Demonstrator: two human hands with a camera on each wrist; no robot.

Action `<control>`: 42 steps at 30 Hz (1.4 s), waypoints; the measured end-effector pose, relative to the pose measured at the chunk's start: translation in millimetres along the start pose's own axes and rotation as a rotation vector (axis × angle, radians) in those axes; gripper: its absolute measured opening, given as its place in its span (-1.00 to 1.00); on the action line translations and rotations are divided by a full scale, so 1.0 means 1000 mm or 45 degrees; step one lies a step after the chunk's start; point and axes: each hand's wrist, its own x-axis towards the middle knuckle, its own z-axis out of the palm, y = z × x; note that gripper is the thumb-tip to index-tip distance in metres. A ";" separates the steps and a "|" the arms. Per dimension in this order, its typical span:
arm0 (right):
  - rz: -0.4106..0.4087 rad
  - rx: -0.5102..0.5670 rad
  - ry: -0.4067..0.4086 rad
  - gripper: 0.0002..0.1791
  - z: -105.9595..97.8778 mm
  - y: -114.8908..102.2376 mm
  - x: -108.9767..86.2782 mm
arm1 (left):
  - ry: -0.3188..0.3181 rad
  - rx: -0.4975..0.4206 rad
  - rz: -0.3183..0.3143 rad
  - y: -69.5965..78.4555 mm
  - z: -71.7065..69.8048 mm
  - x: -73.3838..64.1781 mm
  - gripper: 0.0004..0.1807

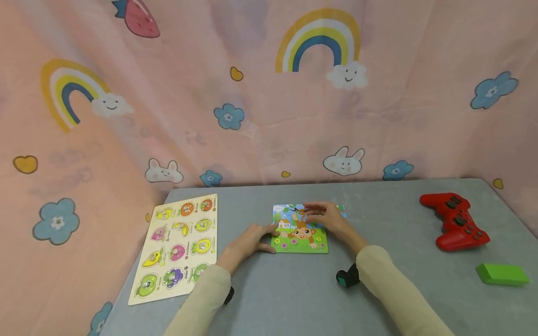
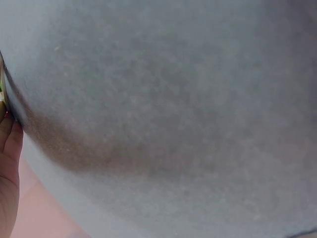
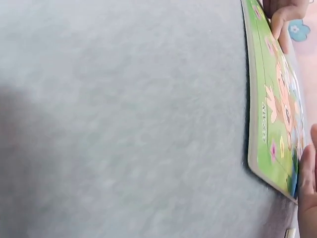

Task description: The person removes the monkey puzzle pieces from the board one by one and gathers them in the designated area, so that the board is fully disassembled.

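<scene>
A small jigsaw puzzle [image 1: 300, 243] with a monkey, a house and flowers lies on the grey table. At its left edge is my left hand [image 1: 251, 240], thumb and fingers apart, fingertips touching the board. My right hand [image 1: 329, 219] reaches over the upper right of the picture, fingers extended and pointing left. Behind that hand, a blue-green puzzle piece [image 1: 343, 211] sticks out past the board's right side; how it lies under the hand is hidden. In the right wrist view the puzzle [image 3: 270, 106] shows its green lower edge, with right-hand fingers [image 3: 307, 171] against it.
A fruit peg board [image 1: 168, 242] lies at the left of the table [image 1: 294, 298]. Over on the right are a red game controller [image 1: 456, 221] and a green block [image 1: 502, 274]. A pink printed curtain [image 1: 269, 93] hangs behind the table.
</scene>
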 end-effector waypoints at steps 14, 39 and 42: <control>0.001 -0.333 -0.071 -0.54 0.002 -0.008 0.015 | -0.012 0.028 -0.001 -0.002 0.005 0.003 -0.23; 0.075 -0.539 -0.316 -0.53 0.004 -0.031 0.035 | -0.012 0.044 0.010 -0.004 0.002 0.003 -0.22; 0.057 -0.539 -0.301 -0.53 0.007 -0.029 0.035 | -0.019 0.038 -0.009 -0.004 0.003 0.002 -0.23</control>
